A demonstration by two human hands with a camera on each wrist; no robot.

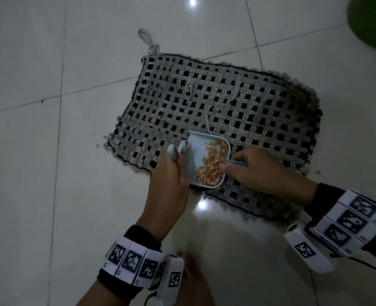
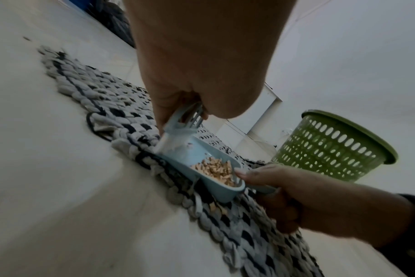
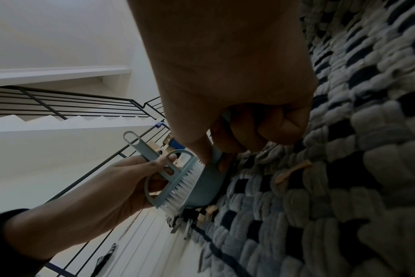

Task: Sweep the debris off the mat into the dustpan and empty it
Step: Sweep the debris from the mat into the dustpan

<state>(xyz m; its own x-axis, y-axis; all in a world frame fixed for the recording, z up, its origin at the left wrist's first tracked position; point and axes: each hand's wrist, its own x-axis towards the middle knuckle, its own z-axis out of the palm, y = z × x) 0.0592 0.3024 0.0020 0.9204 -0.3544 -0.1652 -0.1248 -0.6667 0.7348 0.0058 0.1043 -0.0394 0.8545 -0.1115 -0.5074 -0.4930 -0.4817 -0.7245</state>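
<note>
A grey-and-black woven mat [image 1: 215, 102] lies on the white tiled floor. On its near edge sits a pale blue dustpan [image 1: 196, 151] with a heap of tan debris [image 1: 213, 166] in it. My right hand [image 1: 253, 171] grips the dustpan's handle [image 1: 239, 164], thumb at the pan's rim. My left hand [image 1: 171, 173] holds a small pale blue brush [image 1: 179, 150], whose white bristles [image 3: 180, 189] stand at the pan's open lip. A few tan scraps [image 3: 292, 170] still lie in the weave beside the pan [image 3: 206, 183].
A green perforated basket [image 2: 332, 146] stands past the mat's far right end, also at the top right corner of the head view [image 1: 372, 23]. Stray crumbs lie on the floor left [image 1: 97, 145] and right [image 1: 317, 172] of the mat. A staircase railing [image 3: 59, 106] rises behind.
</note>
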